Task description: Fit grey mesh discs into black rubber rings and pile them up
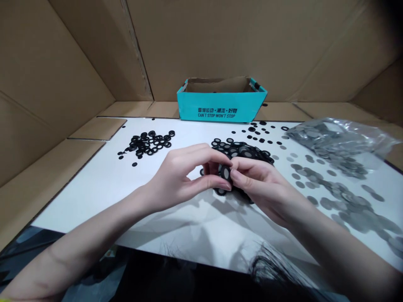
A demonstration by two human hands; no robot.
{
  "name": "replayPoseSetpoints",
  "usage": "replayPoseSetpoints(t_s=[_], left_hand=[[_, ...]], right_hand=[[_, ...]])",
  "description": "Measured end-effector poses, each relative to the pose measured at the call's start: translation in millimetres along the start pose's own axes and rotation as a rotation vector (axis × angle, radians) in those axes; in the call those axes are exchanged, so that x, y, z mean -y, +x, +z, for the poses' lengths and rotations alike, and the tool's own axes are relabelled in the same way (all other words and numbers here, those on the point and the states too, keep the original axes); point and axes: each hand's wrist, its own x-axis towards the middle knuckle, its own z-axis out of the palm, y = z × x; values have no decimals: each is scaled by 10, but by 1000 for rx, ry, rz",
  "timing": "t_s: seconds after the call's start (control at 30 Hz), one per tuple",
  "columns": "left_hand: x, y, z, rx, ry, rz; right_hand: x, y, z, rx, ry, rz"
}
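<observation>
Between both hands, over the middle of the table, is a black ring with a grey disc in its centre [225,172]. My left hand [192,170] pinches its edge between thumb and fingers. From the other side, the thumb and fingers of my right hand [256,176] press on its right edge. Behind and partly under the hands lies a heap of similar black rings with grey centres [248,152]; the hands hide some of it. Off to the left is a smaller pile of black rings [147,142], most with open centres.
A turquoise cardboard box [220,105] stands at the table's back edge. To the right lies a clear plastic bag of grey discs [333,138], with many loose grey discs [349,197] spread before it. Small black discs [261,140] are scattered behind the heap. Cardboard walls [239,42] surround the white table [103,184].
</observation>
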Motion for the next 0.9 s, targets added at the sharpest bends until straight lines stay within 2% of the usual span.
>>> replayPoseSetpoints(t_s=[0.23,0.5,0.73,0.9], left_hand=[[46,-15,5,-5,80,78],[60,-40,8,18,297,207],[52,-11,1,46,252,220],[62,-6,8,-4,91,130]], right_hand=[[-1,11,-16,-29,-11,3],[42,4,1,0,-1,70],[59,0,11,-2,-49,77],[64,-1,10,-18,-30,54]])
